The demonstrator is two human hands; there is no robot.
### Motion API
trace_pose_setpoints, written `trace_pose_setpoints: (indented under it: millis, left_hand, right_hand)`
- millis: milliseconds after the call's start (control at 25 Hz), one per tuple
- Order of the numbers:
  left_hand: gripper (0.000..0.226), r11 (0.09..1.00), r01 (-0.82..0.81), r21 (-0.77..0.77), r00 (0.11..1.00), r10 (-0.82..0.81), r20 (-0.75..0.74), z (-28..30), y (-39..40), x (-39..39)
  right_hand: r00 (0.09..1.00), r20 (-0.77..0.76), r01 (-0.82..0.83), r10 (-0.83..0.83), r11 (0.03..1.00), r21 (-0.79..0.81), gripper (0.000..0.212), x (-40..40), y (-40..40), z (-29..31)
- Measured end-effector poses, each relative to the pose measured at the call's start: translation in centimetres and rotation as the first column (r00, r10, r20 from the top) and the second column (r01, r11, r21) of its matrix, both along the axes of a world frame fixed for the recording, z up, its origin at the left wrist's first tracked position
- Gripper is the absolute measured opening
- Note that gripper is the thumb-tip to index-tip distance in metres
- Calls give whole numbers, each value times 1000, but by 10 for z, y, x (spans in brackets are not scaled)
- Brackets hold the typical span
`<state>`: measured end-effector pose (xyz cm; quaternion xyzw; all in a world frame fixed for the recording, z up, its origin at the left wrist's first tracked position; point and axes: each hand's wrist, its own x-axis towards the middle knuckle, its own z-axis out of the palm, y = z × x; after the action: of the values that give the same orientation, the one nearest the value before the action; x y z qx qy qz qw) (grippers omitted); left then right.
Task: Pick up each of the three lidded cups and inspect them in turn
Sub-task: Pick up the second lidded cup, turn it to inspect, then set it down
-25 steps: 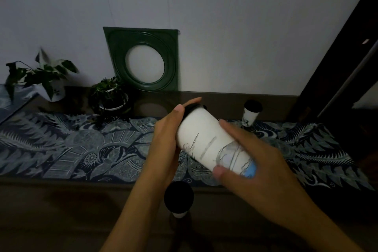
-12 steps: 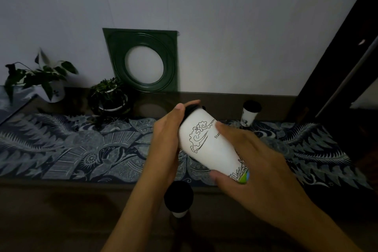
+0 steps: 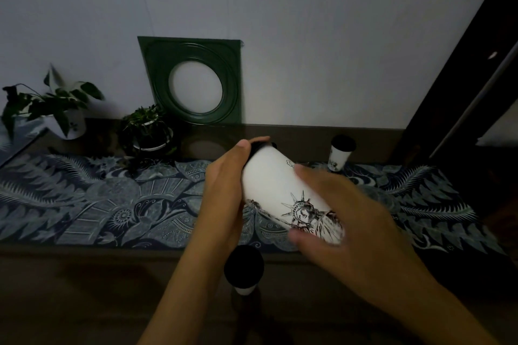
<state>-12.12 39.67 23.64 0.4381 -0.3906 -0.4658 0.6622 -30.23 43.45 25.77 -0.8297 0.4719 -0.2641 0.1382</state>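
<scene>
White paper cup in hand (image 3: pixel 276 186): you hold it tilted above the runner, black-lidded end pointing far-left, base toward near-right; a line drawing of a crowned statue faces the camera
Left hand (image 3: pixel 224 190): your fingers wrap the lid end, thumb tip lying on the black lid rim, palm against the cup's left side
Right hand (image 3: pixel 356 221): cups the base end, index finger across the upper wall, thumb under the lower wall; motion-blurred, so fingertip contact is unclear
Near cup (image 3: pixel 244 267): stands upright on the dark wood at the near edge, just below your hands, black lid up, only a sliver of white wall showing
Far cup (image 3: pixel 340 155): upright at far right, at the far edge of the runner, black lid on, small print on its wall, well apart from the other two
Patterned runner (image 3: pixel 84 199): blue-grey leaf pattern, laid left to right along the table
Green frame (image 3: pixel 193 81): square with a round opening, leaning on the wall at the far side
Potted plants: one white pot at far left (image 3: pixel 53 112), one smaller plant (image 3: pixel 147 130) just left of the frame
Lighting: dim; the near table edge is mostly in shadow
</scene>
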Motion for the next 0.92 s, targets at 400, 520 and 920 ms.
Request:
trace_pose_setpoints:
  millis: [400,520,920]
  left_hand:
    - [51,992,99,-73,992,-104,-67,0,5,11]
    - [41,999,33,-43,999,-34,-28,1,2,9]
    - [49,986,118,-121,993,-116,20,-2,1,14]
  right_hand:
    - [608,741,-460,-285,635,621,40,5,3,16]
    - [886,463,-194,-14,897,398,61,4,0,9]
    - [606,755,-431,-251,694,577,50,3,-1,6]
